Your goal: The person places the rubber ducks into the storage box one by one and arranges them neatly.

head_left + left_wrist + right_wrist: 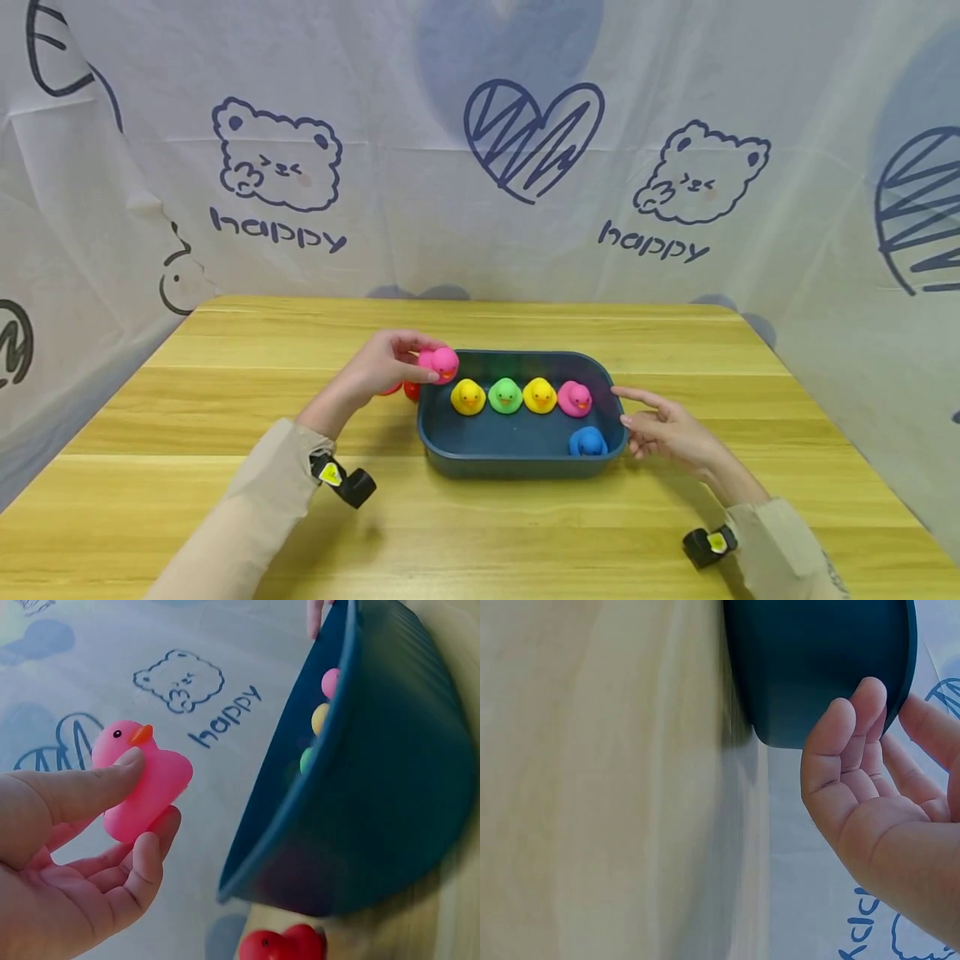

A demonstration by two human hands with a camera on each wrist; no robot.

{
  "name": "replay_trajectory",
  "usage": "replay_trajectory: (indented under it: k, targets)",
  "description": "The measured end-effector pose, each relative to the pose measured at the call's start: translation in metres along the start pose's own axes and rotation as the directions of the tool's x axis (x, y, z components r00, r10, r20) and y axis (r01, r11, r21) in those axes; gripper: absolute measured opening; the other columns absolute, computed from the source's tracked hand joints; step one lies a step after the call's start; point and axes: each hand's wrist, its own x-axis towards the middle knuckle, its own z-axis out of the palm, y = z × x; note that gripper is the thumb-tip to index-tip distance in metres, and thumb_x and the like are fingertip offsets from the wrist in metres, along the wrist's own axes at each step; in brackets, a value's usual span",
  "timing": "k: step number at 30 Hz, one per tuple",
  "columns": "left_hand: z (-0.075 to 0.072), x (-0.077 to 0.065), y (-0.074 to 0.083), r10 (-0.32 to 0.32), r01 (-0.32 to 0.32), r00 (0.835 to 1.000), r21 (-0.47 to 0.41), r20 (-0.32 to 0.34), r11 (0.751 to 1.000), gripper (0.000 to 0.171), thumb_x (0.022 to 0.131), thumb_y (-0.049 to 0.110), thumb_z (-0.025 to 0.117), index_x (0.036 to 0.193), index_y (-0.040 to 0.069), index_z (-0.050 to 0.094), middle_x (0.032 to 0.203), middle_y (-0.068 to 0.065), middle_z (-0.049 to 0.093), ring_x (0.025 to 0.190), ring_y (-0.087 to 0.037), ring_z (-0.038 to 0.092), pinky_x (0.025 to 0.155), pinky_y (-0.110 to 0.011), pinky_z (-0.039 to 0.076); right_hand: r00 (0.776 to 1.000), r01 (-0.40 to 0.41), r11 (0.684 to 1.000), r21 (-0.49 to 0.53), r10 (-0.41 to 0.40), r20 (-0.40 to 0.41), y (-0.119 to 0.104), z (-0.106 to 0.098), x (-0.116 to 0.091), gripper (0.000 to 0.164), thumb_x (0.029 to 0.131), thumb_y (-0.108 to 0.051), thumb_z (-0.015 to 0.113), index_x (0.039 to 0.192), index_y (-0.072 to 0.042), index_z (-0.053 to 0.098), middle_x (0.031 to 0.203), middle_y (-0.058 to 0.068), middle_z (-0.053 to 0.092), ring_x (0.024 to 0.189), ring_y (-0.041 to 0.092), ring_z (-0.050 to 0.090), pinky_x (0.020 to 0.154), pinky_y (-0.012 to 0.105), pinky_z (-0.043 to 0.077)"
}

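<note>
My left hand (386, 362) pinches a pink rubber duck (154, 784) between thumb and fingers, above the left end of a dark teal bin (510, 467). Inside the bin, a row runs from left to right: a yellow duck (468, 398), a green duck (506, 397), another yellow duck (539, 397) and a pink duck (574, 400). A blue duck (588, 442) lies in the near right corner. At the bin's right end is my right hand (667, 429), its index fingertip and thumb at the rim and its other fingers loosely bent beside the outer wall.
Small red toys (285, 943) lie on the wooden table (495, 542) just left of the bin, partly hidden by my left hand in the head view. A white cloth (420, 217) printed with bears and hearts hangs behind the table.
</note>
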Motion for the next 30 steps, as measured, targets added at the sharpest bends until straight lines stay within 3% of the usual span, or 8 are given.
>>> replay_trajectory:
  k: [6,12,18,23,30]
  targets:
    - [0.013,0.008,0.016,0.045,-0.044,0.998,-0.020,0.047,0.999,0.041,0.073,0.001,0.071,0.113,0.000,0.060,0.106,-0.014,0.060,0.089,-0.025,0.058,0.077,-0.032,0.048,1.000,0.002,1.000,-0.005,-0.002,-0.009,0.001,-0.001,0.000,0.053,0.091,-0.007,0.051,0.137,0.002,0.027,0.070,0.004,0.056,0.061,0.012,0.056,0.059,0.026,0.050]
    - [0.026,0.012,0.023,0.047,-0.043,0.996,-0.047,0.081,0.998,0.039,0.074,-0.002,0.069,0.113,0.000,0.060,0.108,-0.014,0.058,0.093,-0.026,0.056,0.079,-0.034,0.048,1.000,0.001,1.000,-0.007,-0.001,-0.003,0.002,-0.001,0.000,0.052,0.091,-0.007,0.050,0.138,0.001,0.027,0.069,0.005,0.057,0.061,0.012,0.056,0.059,0.026,0.050]
    - [0.041,0.019,0.026,0.058,-0.047,0.987,-0.078,0.148,0.996,0.040,0.073,-0.006,0.069,0.112,-0.002,0.060,0.100,-0.013,0.063,0.085,-0.022,0.058,0.076,-0.031,0.049,1.000,0.000,1.000,-0.008,0.000,-0.003,0.002,-0.002,0.000,0.052,0.091,-0.007,0.050,0.137,-0.001,0.029,0.069,0.005,0.056,0.061,0.012,0.056,0.059,0.027,0.050]
    - [0.054,0.028,0.026,0.058,-0.040,0.972,-0.086,0.229,0.995,0.037,0.074,-0.007,0.067,0.110,-0.003,0.062,0.099,-0.011,0.063,0.082,-0.020,0.057,0.073,-0.029,0.050,1.000,-0.005,1.000,-0.016,0.004,-0.009,0.002,-0.002,0.000,0.053,0.091,-0.008,0.050,0.138,0.000,0.027,0.068,0.005,0.056,0.061,0.013,0.056,0.059,0.028,0.051]
    - [0.069,0.042,0.019,0.052,-0.028,0.937,-0.075,0.345,0.997,0.035,0.075,-0.008,0.065,0.109,-0.002,0.062,0.107,-0.009,0.062,0.092,-0.019,0.054,0.076,-0.027,0.048,1.000,-0.013,0.999,-0.034,0.013,-0.012,0.002,-0.002,0.000,0.055,0.091,-0.008,0.050,0.138,0.003,0.022,0.068,0.005,0.056,0.061,0.013,0.056,0.060,0.029,0.051]
